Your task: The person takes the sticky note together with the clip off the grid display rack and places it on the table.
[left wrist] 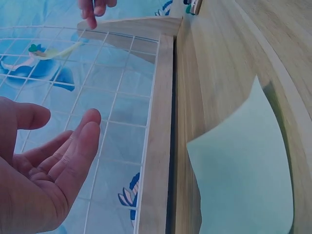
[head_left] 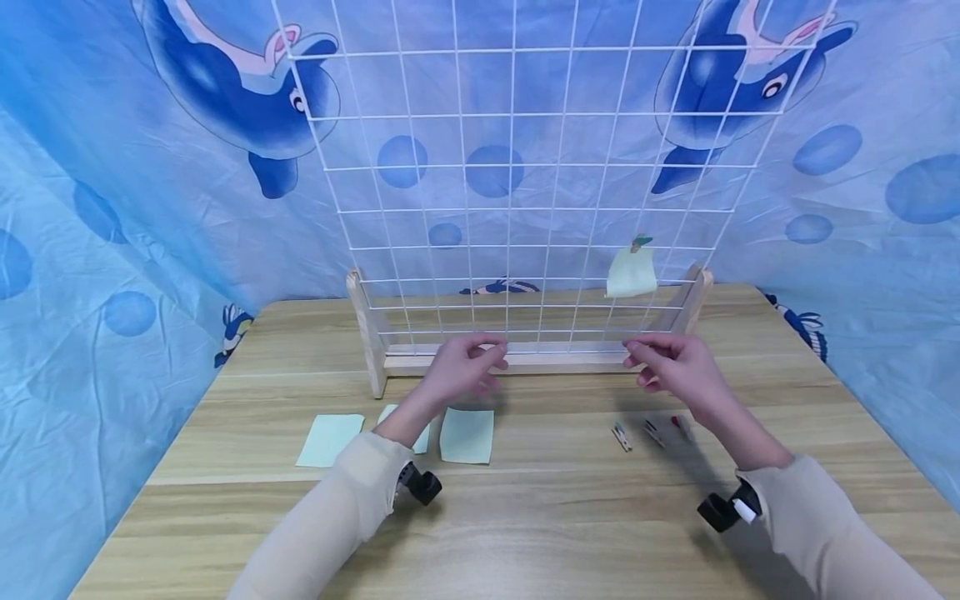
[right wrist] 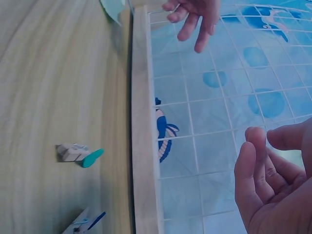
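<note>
My left hand (head_left: 465, 367) hovers before the wooden base bar (head_left: 555, 363) of a white wire grid (head_left: 513, 114), fingers relaxed. In the left wrist view a gap parts its thumb from its fingers, with nothing held. To the right, my right hand (head_left: 678, 367) hangs in front of the same bar, fingers loosely bent and holding nothing. Above it, a pale green paper square (head_left: 632, 273) hangs from a wire by a small clothespin (head_left: 640, 242) with a green decoration. Below my right hand lie three small clothespins, one green-tipped (right wrist: 75, 152).
Three pale green paper squares lie on the table at left: one at the outer side (head_left: 330, 439), one nearer the middle (head_left: 467, 435), and one partly hidden behind my left forearm. Wooden side feet (head_left: 367, 333) hold up the grid. A blue dolphin-print cloth (head_left: 127, 250) surrounds the table.
</note>
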A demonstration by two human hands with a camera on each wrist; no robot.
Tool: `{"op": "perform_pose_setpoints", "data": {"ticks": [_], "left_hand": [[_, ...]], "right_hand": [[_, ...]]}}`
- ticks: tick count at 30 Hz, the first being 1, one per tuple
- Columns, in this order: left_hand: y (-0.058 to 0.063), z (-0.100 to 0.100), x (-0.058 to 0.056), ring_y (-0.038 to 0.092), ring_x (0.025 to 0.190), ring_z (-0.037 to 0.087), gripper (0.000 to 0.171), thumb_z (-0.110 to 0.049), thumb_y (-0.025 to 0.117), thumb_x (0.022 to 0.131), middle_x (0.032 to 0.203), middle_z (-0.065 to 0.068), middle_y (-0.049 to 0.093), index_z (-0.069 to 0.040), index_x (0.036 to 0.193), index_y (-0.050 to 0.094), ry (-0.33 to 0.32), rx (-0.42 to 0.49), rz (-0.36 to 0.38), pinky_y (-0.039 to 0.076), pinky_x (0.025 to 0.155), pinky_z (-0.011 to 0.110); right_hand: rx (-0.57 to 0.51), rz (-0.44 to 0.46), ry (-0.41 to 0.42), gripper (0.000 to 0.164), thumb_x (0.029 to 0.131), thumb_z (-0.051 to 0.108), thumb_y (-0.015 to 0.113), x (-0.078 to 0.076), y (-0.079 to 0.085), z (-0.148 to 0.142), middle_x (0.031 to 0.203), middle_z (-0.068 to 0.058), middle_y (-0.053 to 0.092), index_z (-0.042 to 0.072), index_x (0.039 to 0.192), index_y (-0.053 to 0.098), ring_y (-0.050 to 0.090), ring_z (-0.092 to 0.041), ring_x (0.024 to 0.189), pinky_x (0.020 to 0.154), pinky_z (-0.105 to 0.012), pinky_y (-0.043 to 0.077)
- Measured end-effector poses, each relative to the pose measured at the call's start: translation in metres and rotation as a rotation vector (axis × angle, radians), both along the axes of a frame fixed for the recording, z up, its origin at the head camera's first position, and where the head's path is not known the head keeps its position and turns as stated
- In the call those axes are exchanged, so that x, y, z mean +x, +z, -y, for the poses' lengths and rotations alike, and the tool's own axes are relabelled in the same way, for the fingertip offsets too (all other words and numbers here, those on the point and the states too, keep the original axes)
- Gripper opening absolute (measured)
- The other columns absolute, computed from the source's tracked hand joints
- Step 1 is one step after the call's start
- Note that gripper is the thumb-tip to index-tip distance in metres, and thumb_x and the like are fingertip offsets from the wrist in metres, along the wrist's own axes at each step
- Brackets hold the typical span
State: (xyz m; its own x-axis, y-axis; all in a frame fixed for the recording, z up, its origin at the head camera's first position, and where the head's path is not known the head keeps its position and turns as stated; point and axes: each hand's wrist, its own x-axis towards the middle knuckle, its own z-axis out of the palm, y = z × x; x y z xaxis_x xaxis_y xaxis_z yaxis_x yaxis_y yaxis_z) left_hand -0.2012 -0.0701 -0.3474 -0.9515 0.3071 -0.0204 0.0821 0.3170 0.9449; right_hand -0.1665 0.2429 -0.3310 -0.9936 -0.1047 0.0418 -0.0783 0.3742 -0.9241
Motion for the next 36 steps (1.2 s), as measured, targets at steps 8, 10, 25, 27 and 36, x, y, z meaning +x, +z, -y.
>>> {"op": "perform_pose_setpoints", "data": {"ticks": [8,10,25,27,36], "left_hand": [[0.005,-0.015,-0.005,0.071,0.075,0.028,0.036,-0.028,0.058,0.096,0.103,0.019,0.069,-0.01,0.128,0.06,-0.023,0.044,-0.01,0.06,0.068,0.046],[0.007,-0.019,-0.006,0.071,0.077,0.029,0.036,-0.027,0.058,0.097,0.104,0.018,0.069,-0.01,0.128,0.06,-0.03,0.058,-0.017,0.06,0.067,0.042],[0.021,-0.052,-0.011,0.07,0.074,0.021,0.034,-0.025,0.056,0.098,0.101,0.012,0.069,-0.011,0.129,0.058,-0.071,0.093,-0.032,0.06,0.069,0.041],[0.024,-0.056,-0.012,0.07,0.074,0.02,0.035,-0.025,0.056,0.098,0.103,0.013,0.069,-0.011,0.13,0.058,-0.079,0.105,-0.03,0.06,0.068,0.038],[0.032,-0.078,-0.02,0.071,0.078,0.02,0.038,-0.029,0.056,0.098,0.104,0.013,0.07,-0.012,0.132,0.057,-0.105,0.179,-0.005,0.06,0.067,0.035]], "right_hand": [[-0.154,-0.081,-0.068,0.018,0.095,0.019,0.062,-0.007,0.014,-0.001,0.081,0.01,0.069,0.01,0.11,0.066,0.061,-0.007,0.062,0.059,-0.023,0.057],[-0.215,-0.094,-0.093,0.012,0.094,0.016,0.064,-0.008,0.019,-0.001,0.08,0.01,0.07,0.018,0.104,0.068,0.061,-0.007,0.06,0.057,-0.021,0.056],[-0.402,-0.131,-0.102,0.04,0.092,0.016,0.066,-0.013,0.041,0.002,0.083,0.005,0.072,0.001,0.129,0.057,0.061,-0.011,0.059,0.056,-0.02,0.055],[-0.435,-0.141,-0.087,0.04,0.092,0.017,0.066,-0.013,0.044,0.002,0.084,0.003,0.072,0.002,0.128,0.057,0.061,-0.011,0.059,0.056,-0.02,0.054],[-0.56,-0.195,-0.024,0.045,0.094,0.019,0.064,-0.02,0.053,0.0,0.085,0.001,0.071,0.005,0.135,0.053,0.058,-0.011,0.058,0.054,-0.019,0.053]]}}
